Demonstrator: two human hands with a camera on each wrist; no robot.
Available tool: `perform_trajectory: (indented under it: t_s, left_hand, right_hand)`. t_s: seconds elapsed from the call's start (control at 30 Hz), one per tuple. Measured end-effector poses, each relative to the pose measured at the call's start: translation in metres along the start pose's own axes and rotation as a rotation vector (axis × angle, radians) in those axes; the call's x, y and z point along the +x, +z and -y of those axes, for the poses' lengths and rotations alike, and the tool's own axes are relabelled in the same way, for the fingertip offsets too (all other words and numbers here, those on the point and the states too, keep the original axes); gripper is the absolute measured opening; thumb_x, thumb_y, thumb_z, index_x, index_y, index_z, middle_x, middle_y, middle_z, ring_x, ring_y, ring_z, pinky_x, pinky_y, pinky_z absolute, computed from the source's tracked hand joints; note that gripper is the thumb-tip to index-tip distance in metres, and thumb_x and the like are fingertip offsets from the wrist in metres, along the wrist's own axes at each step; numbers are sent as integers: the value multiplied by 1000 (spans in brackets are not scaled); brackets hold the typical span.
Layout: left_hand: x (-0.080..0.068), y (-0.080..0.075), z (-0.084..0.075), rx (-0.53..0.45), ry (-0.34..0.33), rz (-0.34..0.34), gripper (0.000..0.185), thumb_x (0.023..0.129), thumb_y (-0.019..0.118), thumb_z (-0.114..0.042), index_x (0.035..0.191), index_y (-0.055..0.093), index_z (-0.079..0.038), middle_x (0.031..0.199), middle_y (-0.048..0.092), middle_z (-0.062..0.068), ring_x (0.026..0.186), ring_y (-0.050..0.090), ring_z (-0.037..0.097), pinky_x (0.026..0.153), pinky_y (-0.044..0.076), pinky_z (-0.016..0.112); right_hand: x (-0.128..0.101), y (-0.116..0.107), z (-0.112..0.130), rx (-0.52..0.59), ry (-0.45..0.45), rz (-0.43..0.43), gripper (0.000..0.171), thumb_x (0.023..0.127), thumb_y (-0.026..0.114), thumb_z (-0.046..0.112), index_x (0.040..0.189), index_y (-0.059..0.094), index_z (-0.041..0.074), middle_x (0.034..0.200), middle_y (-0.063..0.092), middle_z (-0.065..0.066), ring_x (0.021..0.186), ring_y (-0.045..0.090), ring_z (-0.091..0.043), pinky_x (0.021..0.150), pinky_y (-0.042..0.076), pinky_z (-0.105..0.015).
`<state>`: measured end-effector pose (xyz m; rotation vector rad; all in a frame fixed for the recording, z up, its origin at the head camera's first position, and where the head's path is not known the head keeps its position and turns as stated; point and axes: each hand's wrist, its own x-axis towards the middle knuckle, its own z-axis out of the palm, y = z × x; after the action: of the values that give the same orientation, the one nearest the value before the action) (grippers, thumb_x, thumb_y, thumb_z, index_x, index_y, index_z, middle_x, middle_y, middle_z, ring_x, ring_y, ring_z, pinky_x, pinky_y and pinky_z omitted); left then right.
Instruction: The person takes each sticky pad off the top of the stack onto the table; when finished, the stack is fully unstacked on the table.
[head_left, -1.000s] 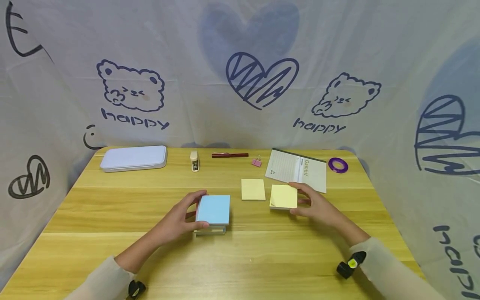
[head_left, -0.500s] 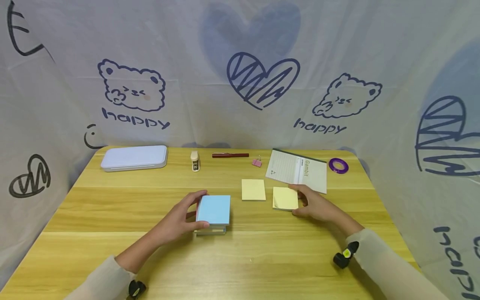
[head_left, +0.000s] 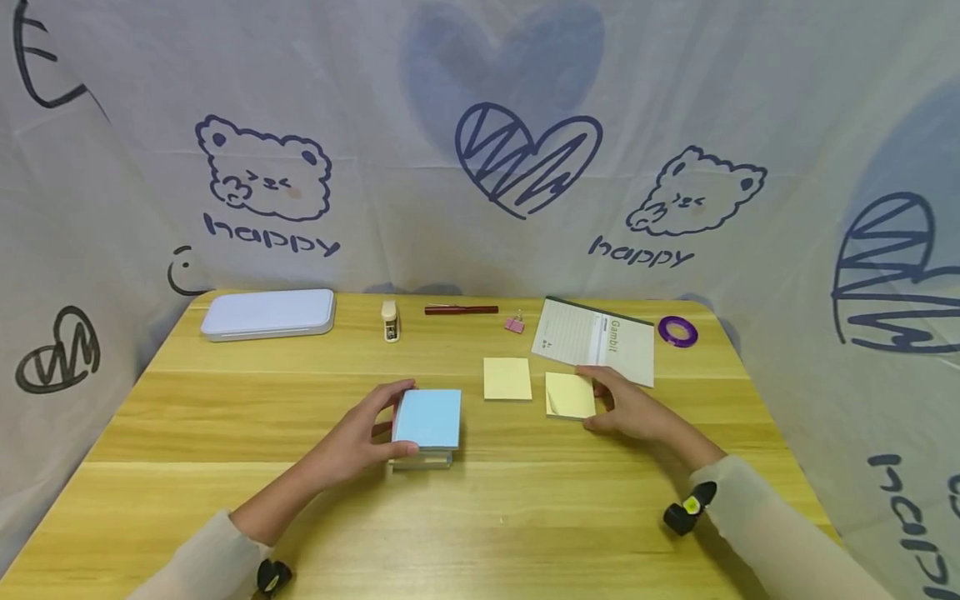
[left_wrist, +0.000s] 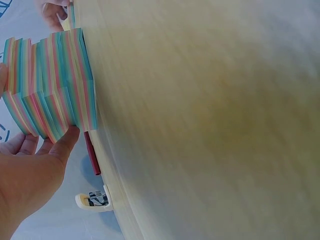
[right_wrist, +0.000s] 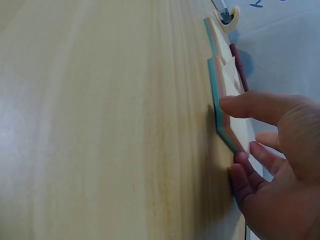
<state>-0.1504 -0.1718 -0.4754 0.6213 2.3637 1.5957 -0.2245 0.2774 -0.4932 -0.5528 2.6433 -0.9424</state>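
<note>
Centre of the head view: the left hand (head_left: 358, 439) is wrapped around the side of a thick block of sticky notes (head_left: 426, 423), blue sheet on top, thumb at its near edge and fingers curled at the far corner. The left wrist view shows that block's striped, multicoloured edge (left_wrist: 50, 90) standing on the wooden table (head_left: 225, 417).

Right of centre, the right hand (head_left: 628, 408) pinches a thin yellow pad (head_left: 570, 395) lying flat on the table, thumb and fingers meeting its right edge; its lower left corner curls up a little. Just left of it lies a second yellow pad (head_left: 507, 378), apart from it.

Along the upper edge of the table, from left: a pale flat case (head_left: 267, 314), a small stapler (head_left: 389, 321), a dark red pen (head_left: 461, 310), a pink binder clip (head_left: 514, 324), a notepad (head_left: 594, 340) and a purple tape roll (head_left: 677, 331).
</note>
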Motion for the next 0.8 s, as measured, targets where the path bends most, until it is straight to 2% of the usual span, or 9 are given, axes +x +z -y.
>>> perform_trajectory:
  t_s: [0.13,0.33,0.4,0.53,0.8]
  left_hand:
    - [0,0,1,8,8,-1,88,88,83,-15,159,32,-3,155,40,17,143,37,39,112,43,56]
    - [1,0,1,18,14,1,86,88,83,-18,158,35,-5,154,41,16,142,39,37,111,44,55]
    - [1,0,1,22,17,2,85,88,83,-18,157,36,-4,154,41,16,141,39,37,111,44,55]
    - [0,0,2,29,21,2,84,88,83,-19,157,37,-6,154,41,16,140,40,36,111,44,56]
    - [0,0,1,31,25,3,82,89,83,-20,157,38,-8,153,41,15,138,41,35,111,44,56]
  right_hand:
    - [-2,-3,7,-14,-12,-35,90,84,86,21,159,37,7,137,52,-16,115,51,-29,102,44,-47]
    - [-3,-3,38,27,-54,-49,88,86,85,18,159,37,8,153,44,-18,117,55,-33,88,53,-43]
    - [-2,1,51,60,-74,-32,87,87,84,17,159,37,8,154,43,-18,118,54,-35,86,54,-41]
    - [2,13,74,97,-128,5,84,89,83,18,159,38,9,159,39,-16,120,53,-34,90,55,-42]
    - [11,41,113,131,-205,87,84,89,84,21,159,39,10,152,46,-14,122,53,-34,92,55,-51]
